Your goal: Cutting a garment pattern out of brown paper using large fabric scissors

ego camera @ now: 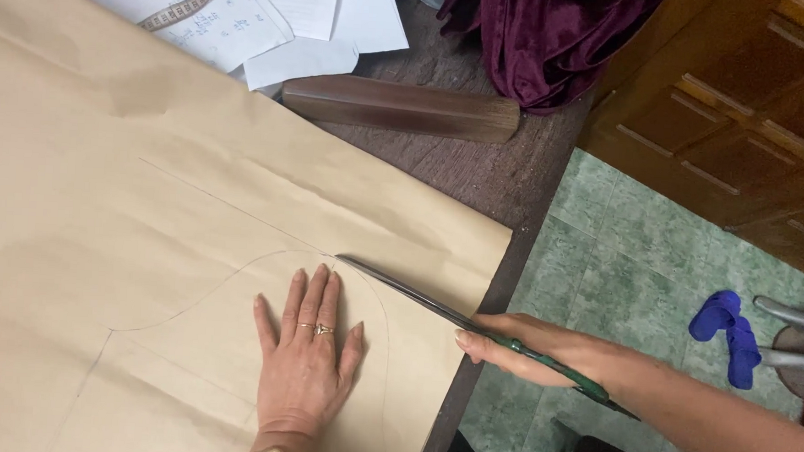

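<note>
Head view: left hand [305, 358] lies flat, palm down, on the brown pattern paper [145, 231], fingers spread and straight, gripping nothing — just pressing the sheet inside a pencilled curve. Rings on two fingers, a bracelet at the wrist. Right hand [529, 347] comes in from the table's right edge, forearm out over the green tiled floor [630, 256], fingers curled shut round the green handles of the scissors [470, 321]. Long blades reach across the paper edge w/ the tip at the drawn line, just beside the left fingertips; can't tell how far the blades are parted. Beyond the paper on the dark wood table [478, 170]: a brown wooden block [399, 107], white paper sheets [294, 19] w/ a tape measure [184, 4] on them, and maroon velvet cloth [540, 36] — all well apart from the hands.
</note>
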